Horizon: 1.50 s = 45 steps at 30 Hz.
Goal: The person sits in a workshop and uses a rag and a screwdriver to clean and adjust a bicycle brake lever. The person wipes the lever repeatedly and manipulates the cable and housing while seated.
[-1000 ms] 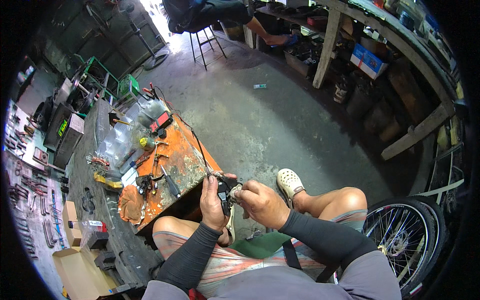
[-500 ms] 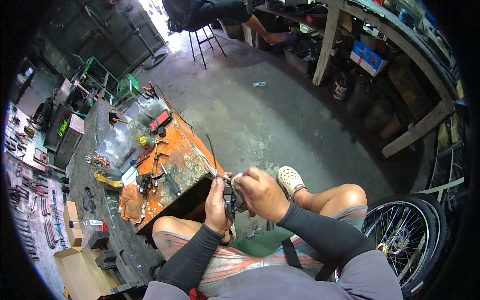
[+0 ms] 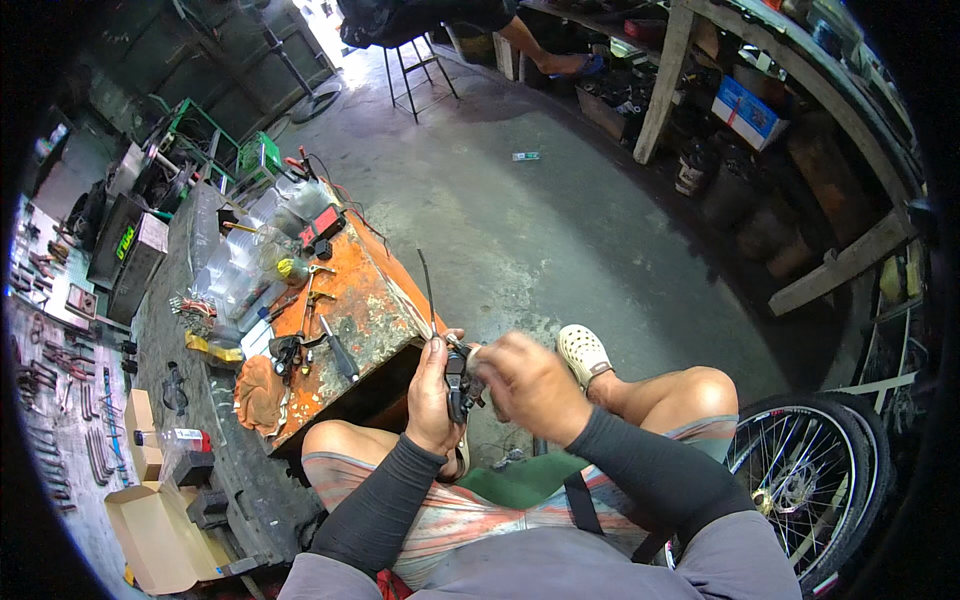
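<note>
Over my lap, my left hand (image 3: 432, 410) is closed around a small black mechanical part (image 3: 457, 387), its thumb along the near side. A thin dark cable (image 3: 427, 290) sticks up from the top of that part. Right beside it, my right hand (image 3: 535, 388) is curled, with fingertips blurred by motion. A pale scrap (image 3: 474, 357) shows at those fingertips, too smeared to name. The part's far face is hidden behind my fingers.
An orange, worn bench top (image 3: 370, 300) on my left holds a screwdriver (image 3: 340, 350), an orange rag (image 3: 262, 395) and plastic containers. An open cardboard box (image 3: 165, 535) lies lower left. Bicycle wheels (image 3: 800, 480) stand at right. A person's leg (image 3: 530, 45) and a stool (image 3: 418, 75) are far off.
My right hand has shifted slightly right and down beside the black part, and the greyish, cloth-like piece at its fingers shows less. My left hand keeps its hold. The view has tilted slightly.
</note>
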Motion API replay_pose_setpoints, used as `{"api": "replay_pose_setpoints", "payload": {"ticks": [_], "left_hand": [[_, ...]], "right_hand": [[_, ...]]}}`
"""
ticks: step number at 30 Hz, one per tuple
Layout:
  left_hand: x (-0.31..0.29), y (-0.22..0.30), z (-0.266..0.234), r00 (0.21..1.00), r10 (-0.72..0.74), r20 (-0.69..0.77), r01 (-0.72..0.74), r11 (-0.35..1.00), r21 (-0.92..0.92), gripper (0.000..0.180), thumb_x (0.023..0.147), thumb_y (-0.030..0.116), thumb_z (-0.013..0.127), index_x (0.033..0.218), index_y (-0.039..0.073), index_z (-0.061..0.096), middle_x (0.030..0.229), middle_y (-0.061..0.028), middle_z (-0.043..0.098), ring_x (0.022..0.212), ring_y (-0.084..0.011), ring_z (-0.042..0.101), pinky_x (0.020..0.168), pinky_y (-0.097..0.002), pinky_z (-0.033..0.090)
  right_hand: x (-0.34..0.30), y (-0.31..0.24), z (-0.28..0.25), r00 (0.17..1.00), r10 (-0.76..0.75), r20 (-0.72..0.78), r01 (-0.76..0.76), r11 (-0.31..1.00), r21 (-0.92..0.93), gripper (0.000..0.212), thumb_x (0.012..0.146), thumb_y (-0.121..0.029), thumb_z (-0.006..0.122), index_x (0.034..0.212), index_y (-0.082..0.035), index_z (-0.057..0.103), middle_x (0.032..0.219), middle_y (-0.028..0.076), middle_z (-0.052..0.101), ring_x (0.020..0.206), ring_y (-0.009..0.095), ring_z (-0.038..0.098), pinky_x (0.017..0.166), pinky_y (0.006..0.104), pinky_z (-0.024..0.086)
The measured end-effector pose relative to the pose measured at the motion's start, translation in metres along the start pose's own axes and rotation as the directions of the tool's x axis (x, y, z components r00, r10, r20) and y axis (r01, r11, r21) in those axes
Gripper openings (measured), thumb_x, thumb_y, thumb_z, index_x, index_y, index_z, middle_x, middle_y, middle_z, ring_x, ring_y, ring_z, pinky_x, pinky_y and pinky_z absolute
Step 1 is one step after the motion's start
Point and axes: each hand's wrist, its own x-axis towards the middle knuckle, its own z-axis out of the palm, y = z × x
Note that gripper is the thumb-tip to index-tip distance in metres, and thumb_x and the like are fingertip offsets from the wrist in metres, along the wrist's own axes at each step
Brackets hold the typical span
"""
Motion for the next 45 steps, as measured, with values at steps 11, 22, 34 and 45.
{"api": "replay_pose_setpoints", "payload": {"ticks": [11,22,34,45], "left_hand": [[0.007,-0.001,-0.027,0.983,-0.178,0.047,0.174,0.982,0.078,0.038,0.117,0.035,0.048,0.132,0.004,0.065,0.11,-0.005,0.072,0.096,-0.0141,0.071,0.086,-0.0306,0.059],[0.002,0.011,-0.021,0.972,-0.22,0.082,0.225,0.972,-0.062,0.041,0.117,0.037,0.048,0.139,0.003,0.059,0.107,-0.0121,0.076,0.088,-0.015,0.075,0.079,-0.029,0.062],[0.017,0.033,-0.034,0.995,0.095,0.019,-0.094,0.993,-0.068,0.043,0.119,0.042,0.041,0.138,0.006,0.056,0.116,-0.0183,0.075,0.097,-0.0201,0.076,0.085,-0.0337,0.063],[0.013,0.023,-0.021,0.996,0.069,0.063,-0.066,0.996,-0.054,0.047,0.12,0.044,0.036,0.143,0.006,0.054,0.123,-0.0197,0.073,0.102,-0.02,0.075,0.089,-0.0337,0.064]], "right_hand": [[-0.009,-0.001,0.011,0.968,-0.141,0.209,0.168,0.979,-0.116,0.02,0.084,-0.006,0.072,0.104,-0.003,0.073,0.096,0.014,0.063,0.093,0.035,0.068,0.082,0.0483,0.056],[0.014,0.033,-0.028,0.991,-0.005,-0.131,-0.027,0.97,-0.243,0.016,0.093,-0.007,0.074,0.109,-0.003,0.074,0.096,0.016,0.065,0.091,0.038,0.069,0.08,0.0465,0.058],[-0.022,0.01,-0.031,0.75,0.031,0.66,0.161,0.96,-0.228,0.024,0.091,-0.024,0.073,0.088,0.0,0.074,0.088,0.02,0.071,0.086,0.04,0.073,0.08,0.0503,0.058],[-0.009,0.028,-0.041,0.828,0.404,0.39,-0.286,0.901,-0.327,0.044,0.103,-0.039,0.07,0.114,0.003,0.073,0.094,0.026,0.076,0.095,0.043,0.076,0.086,0.0537,0.06]]}}
